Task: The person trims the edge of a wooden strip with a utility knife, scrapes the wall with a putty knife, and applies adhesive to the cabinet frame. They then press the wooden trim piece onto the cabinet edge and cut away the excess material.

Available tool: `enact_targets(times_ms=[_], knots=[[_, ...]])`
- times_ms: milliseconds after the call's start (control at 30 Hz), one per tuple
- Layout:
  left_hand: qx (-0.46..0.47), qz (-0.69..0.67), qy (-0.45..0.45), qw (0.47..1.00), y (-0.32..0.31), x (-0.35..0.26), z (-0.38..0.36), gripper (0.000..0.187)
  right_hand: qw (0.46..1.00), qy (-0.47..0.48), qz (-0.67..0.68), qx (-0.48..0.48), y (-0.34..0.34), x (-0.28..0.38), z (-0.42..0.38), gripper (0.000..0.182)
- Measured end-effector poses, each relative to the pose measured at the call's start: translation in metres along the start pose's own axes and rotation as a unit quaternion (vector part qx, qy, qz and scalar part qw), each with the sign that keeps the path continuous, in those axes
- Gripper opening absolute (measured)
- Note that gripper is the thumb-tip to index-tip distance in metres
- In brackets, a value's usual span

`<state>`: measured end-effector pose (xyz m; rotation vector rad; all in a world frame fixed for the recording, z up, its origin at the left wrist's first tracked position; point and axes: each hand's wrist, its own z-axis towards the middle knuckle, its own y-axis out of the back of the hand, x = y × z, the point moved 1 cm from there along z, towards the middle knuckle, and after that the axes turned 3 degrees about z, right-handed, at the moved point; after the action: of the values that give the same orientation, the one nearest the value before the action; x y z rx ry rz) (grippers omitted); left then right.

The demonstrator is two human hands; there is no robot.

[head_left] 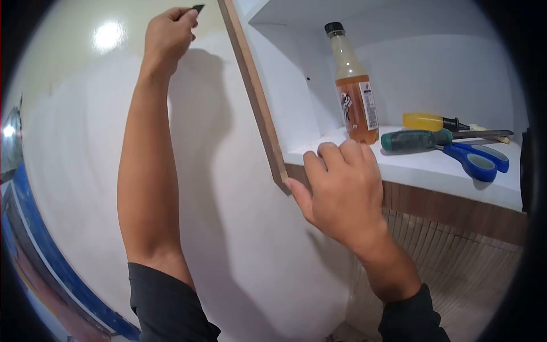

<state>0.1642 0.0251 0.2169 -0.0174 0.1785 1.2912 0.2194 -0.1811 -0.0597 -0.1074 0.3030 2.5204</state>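
Observation:
My left hand (170,35) is raised at the upper left, its fingers pinched on a small black piece (198,8) beside the pale wall. A narrow wooden edge strip (250,80) runs down the side of the white cabinet. At the strip's lower end is my right hand (342,191), its thumb against the strip and its curled fingers over the shelf's front edge. What lies under those fingers is hidden. Just behind them stands a bottle (358,105) of amber liquid with a black cap.
On the white shelf (456,185), right of the bottle, lie a green-handled tool (413,141), a yellow-handled tool (424,121) and blue-handled scissors (476,162). Ribbed panelling (433,245) shows below. A blue band (62,268) curves along the left.

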Motion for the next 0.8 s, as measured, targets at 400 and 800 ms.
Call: enact_targets(times_ms=[400,800], knots=[[0.053,0.079,0.028,0.995,-0.043,-0.002,0.139,0.032,0.990,0.061,-0.094,0.085,0.006,-0.012,-0.010,0.049],[0.129,0.441,0.018,0.888,-0.059,0.047,0.278,0.021,0.966,0.154,-0.190,0.087,0.004,-0.021,-0.015,0.049]])
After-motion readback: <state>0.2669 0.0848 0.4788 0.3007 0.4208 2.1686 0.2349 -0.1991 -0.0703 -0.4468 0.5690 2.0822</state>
